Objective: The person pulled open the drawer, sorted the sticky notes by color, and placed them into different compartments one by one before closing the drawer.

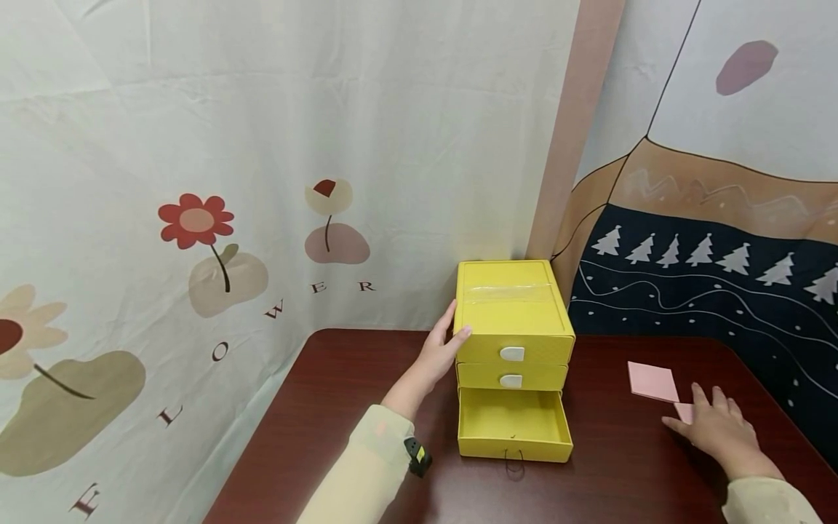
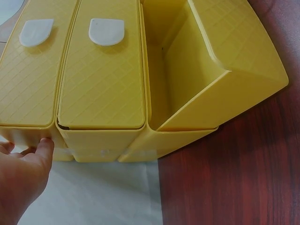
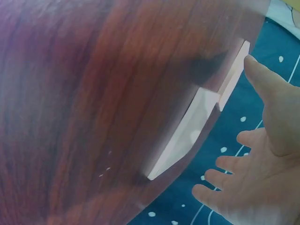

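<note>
A small yellow three-drawer box point(image 1: 513, 298) stands on the table, its bottom drawer point(image 1: 515, 447) pulled out with nothing large inside. My left hand point(image 1: 437, 358) rests against the left side of the box near the top, thumb by the front edge. In the left wrist view that thumb lies along the side wall of the box point(image 2: 101, 84). On the right, my right hand point(image 1: 723, 431) hovers with spread fingers over a pink sticky-note pad point(image 1: 684, 412), partly covering it. Another pink pad point(image 1: 653, 381) lies just beyond. Beneath the right palm point(image 3: 281, 159), both pads show side-on.
White tabs point(image 1: 512, 354) mark the upper two drawers, which are pushed in. A thin dark loop point(image 1: 514, 466) hangs at the bottom drawer's front. Behind the dark red table point(image 1: 366, 393) hang a flower-printed curtain point(image 1: 406, 145) and a navy tree-patterned cloth point(image 1: 694, 291).
</note>
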Motion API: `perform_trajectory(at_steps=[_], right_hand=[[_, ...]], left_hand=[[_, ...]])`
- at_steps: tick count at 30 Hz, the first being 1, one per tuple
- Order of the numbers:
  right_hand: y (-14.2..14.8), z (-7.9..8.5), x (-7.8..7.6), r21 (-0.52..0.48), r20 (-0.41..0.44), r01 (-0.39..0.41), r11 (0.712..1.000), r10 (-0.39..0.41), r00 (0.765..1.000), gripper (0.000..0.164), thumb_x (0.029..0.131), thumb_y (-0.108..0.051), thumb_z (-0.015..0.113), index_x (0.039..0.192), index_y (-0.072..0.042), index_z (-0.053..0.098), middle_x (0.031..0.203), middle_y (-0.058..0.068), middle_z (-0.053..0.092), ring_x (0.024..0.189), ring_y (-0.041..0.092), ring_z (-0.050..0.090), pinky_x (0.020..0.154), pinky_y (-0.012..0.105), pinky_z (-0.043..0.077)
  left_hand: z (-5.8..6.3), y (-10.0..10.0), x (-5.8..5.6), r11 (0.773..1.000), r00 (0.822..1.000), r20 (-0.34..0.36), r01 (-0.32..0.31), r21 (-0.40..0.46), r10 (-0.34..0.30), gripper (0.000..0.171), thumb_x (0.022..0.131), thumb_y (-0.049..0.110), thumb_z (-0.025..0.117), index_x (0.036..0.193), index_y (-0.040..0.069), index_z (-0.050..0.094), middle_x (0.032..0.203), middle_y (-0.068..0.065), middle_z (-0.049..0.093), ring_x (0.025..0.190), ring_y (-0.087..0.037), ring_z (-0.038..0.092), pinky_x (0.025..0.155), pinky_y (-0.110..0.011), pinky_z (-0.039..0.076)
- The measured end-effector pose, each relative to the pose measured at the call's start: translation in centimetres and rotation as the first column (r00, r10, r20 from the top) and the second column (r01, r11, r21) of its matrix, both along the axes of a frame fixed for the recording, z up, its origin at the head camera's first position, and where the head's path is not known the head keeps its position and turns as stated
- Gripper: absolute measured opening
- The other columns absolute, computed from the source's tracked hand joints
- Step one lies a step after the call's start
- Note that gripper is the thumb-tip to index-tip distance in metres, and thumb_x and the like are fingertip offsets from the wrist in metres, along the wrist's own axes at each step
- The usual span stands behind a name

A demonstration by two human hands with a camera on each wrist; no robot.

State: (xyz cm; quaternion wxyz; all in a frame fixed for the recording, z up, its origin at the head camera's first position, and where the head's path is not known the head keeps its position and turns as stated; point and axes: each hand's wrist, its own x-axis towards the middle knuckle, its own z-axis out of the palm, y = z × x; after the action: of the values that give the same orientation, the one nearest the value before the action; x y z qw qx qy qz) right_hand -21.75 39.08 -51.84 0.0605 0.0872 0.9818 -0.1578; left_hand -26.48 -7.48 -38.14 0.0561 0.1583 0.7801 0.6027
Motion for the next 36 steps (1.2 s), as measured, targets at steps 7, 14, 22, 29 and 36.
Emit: perform_trajectory(at_steps=[7, 14, 22, 29, 36], right_hand=[[0.17, -0.01, -0.09, 0.005, 0.093, 0.103, 0.995, -0.103, 0.99, 0.129, 0.069, -0.078, 0.058, 0.137, 0.023, 0.014, 0.128, 0.051, 0.013, 0.113, 0.067, 0.021, 0.088, 0.074, 0.03], [-0.39, 0.1, 0.21, 0.013, 0.188, 0.243, 0.97, -0.241, 0.952, 0.127, 0.07, -0.069, 0.066, 0.134, 0.026, 0.012, 0.122, 0.051, 0.018, 0.112, 0.064, 0.025, 0.092, 0.068, 0.034], [-0.49, 0.26, 0.23, 0.075, 0.221, 0.296, 0.952, -0.305, 0.926, 0.112, 0.073, -0.064, 0.066, 0.123, 0.027, 0.025, 0.11, 0.046, 0.027, 0.101, 0.054, 0.033, 0.084, 0.059, 0.044], [0.04, 0.13, 0.05, 0.071, 0.261, 0.286, 0.956, -0.294, 0.919, 0.105, 0.075, -0.064, 0.063, 0.118, 0.027, 0.034, 0.103, 0.042, 0.028, 0.094, 0.049, 0.035, 0.076, 0.054, 0.047], [0.13, 0.7, 0.13, 0.038, 0.305, 0.311, 0.95, -0.308, 0.901, 0.091, 0.08, -0.053, 0.063, 0.116, 0.027, 0.038, 0.102, 0.043, 0.027, 0.097, 0.052, 0.033, 0.082, 0.054, 0.045]], left_hand=[[0.02, 0.02, 0.07, 1.0, 1.0, 0.004, -0.009, -0.003, 0.009, 0.067, 0.099, 0.03, 0.049, 0.153, 0.021, 0.011, 0.159, -0.004, 0.009, 0.146, -0.026, 0.006, 0.116, -0.052, 0.013], [0.09, 0.05, 0.17, 1.0, 1.0, 0.003, -0.019, -0.008, 0.019, 0.067, 0.099, 0.03, 0.049, 0.153, 0.021, 0.012, 0.159, -0.005, 0.009, 0.146, -0.027, 0.007, 0.115, -0.053, 0.013], [0.22, 0.05, 0.28, 1.0, 1.0, 0.002, -0.019, -0.006, 0.019, 0.066, 0.099, 0.029, 0.049, 0.153, 0.02, 0.011, 0.159, -0.005, 0.009, 0.146, -0.027, 0.007, 0.115, -0.053, 0.013], [0.2, 0.07, 0.29, 1.0, 1.0, -0.002, -0.019, -0.007, 0.019, 0.067, 0.099, 0.029, 0.049, 0.153, 0.021, 0.012, 0.159, -0.006, 0.009, 0.146, -0.027, 0.007, 0.115, -0.053, 0.014], [0.13, 0.07, 0.2, 1.0, 1.0, -0.005, -0.009, -0.002, 0.009, 0.067, 0.099, 0.03, 0.049, 0.153, 0.021, 0.011, 0.16, -0.007, 0.008, 0.146, -0.027, 0.006, 0.115, -0.054, 0.013]])
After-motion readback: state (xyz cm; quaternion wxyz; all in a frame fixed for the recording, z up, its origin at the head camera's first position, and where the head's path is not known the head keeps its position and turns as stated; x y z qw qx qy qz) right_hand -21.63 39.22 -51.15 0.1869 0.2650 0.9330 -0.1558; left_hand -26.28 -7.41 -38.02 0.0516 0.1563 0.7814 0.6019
